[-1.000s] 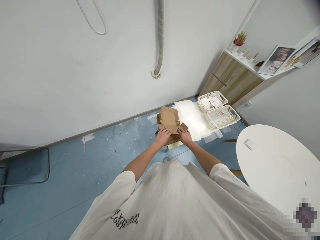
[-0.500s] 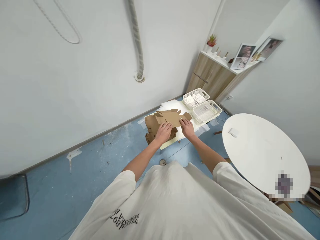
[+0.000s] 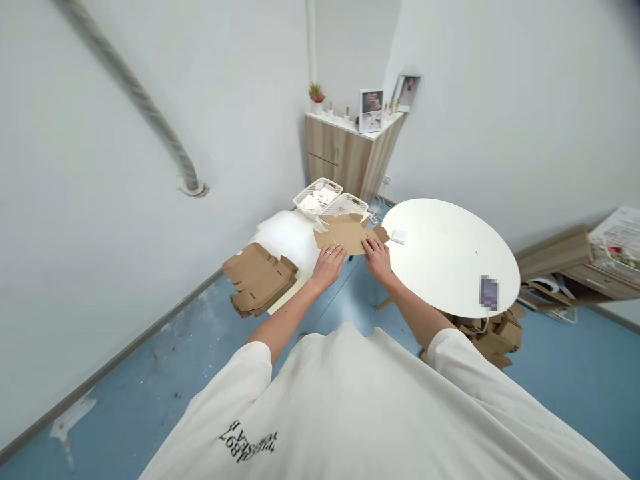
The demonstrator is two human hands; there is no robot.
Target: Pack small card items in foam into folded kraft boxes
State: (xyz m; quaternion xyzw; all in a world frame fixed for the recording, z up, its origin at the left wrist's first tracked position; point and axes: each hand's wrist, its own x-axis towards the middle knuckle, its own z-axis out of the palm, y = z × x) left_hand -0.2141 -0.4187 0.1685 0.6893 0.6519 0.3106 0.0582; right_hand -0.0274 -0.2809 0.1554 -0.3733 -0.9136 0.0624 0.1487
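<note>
Between my two hands is a flat brown cardboard box blank (image 3: pixel 345 233) with cut flaps and slots, held up in the air. My left hand (image 3: pixel 329 263) grips its near left edge, thumb hidden beneath. On its near right edge, my right hand (image 3: pixel 377 259) is closed with the fingers on top. To the left, a stack of similar cardboard blanks (image 3: pixel 263 280) lies on a low, pale-topped table (image 3: pixel 287 237). Behind the held blank, a white basket (image 3: pixel 320 195) contains white paper pieces, and a second white basket (image 3: pixel 350 204) is partly hidden.
At right stands a round white table (image 3: pixel 445 253) bearing a small white item (image 3: pixel 399 237) and a blurred-out object (image 3: pixel 489 293). More folded cardboard (image 3: pixel 495 340) lies beneath it. A wooden cabinet (image 3: pixel 340 150) fills the corner; a shelf unit (image 3: pixel 600 267) stands far right.
The view has turned right. The blank has come off the stack in both hands and moved away from it, toward the round table.
</note>
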